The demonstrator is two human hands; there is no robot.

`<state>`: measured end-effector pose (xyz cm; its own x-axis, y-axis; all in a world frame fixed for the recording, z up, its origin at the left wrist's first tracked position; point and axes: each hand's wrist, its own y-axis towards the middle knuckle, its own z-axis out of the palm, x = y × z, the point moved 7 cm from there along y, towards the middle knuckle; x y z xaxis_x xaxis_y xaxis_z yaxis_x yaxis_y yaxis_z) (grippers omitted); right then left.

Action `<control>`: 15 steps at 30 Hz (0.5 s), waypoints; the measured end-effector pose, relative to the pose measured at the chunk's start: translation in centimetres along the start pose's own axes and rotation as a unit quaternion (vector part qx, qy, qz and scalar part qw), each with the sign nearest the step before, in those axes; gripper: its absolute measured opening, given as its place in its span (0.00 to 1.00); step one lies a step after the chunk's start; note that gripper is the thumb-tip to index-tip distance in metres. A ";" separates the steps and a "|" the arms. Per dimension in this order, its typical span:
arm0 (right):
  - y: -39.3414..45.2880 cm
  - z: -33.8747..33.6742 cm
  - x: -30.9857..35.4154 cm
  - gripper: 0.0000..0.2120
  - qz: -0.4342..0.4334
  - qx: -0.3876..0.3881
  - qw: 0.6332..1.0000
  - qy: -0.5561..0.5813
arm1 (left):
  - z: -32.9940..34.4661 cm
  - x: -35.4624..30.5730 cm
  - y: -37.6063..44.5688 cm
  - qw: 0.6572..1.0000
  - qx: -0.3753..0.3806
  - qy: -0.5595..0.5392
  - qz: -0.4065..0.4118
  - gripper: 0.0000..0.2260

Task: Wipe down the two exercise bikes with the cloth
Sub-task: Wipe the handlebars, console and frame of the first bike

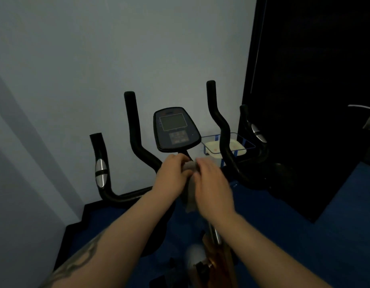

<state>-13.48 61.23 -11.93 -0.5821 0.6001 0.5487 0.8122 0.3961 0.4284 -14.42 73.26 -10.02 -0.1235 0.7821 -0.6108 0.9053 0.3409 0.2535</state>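
Note:
A black exercise bike stands in front of me, its console [175, 129] with a grey screen at the centre and black handlebars [136, 129] curving up on both sides. A grey cloth [190, 192] hangs between my hands just below the console stem. My left hand [172, 173] grips the cloth's upper part with curled fingers. My right hand [213, 183] covers the cloth from the right side, fingers bent over it. The bike's centre post is mostly hidden behind my hands.
A pale wall is close behind the bike. A blue wire rack with a white tray [227, 148] stands at the right behind the handlebar. A dark panel [304, 100] fills the right side. Blue floor [304, 225] lies below; part of another machine [369, 119] shows at the right edge.

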 end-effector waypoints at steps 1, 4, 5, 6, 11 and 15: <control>-0.9 1.4 0.1 0.22 -0.009 0.021 0.999 -0.041 | -0.5 0.3 -0.2 1.000 -0.022 0.000 0.009 0.11; -0.7 2.9 -1.2 0.25 -0.036 0.033 0.991 -0.124 | -2.9 1.3 -0.7 0.992 -0.107 0.044 0.055 0.08; 0.3 2.8 -1.5 0.23 -0.042 0.040 0.990 -0.126 | -3.8 1.8 -0.6 0.987 -0.133 0.066 0.062 0.08; 1.8 2.7 -1.6 0.20 -0.040 0.048 0.992 -0.114 | -4.7 2.4 -0.4 0.983 -0.152 0.083 0.060 0.08; 4.1 4.1 -1.4 0.20 -0.046 0.100 0.982 -0.155 | -8.1 5.6 0.7 0.974 -0.185 0.123 0.036 0.09; 2.9 4.2 -1.8 0.20 -0.082 0.115 0.968 -0.207 | -9.1 9.4 -0.4 0.969 -0.177 0.173 0.014 0.15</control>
<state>-9.95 64.25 -14.71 -0.6762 0.7248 0.1322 0.7259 0.6247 0.2879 -19.61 85.25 -8.98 -0.2860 0.9007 -0.3271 0.7220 0.4270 0.5444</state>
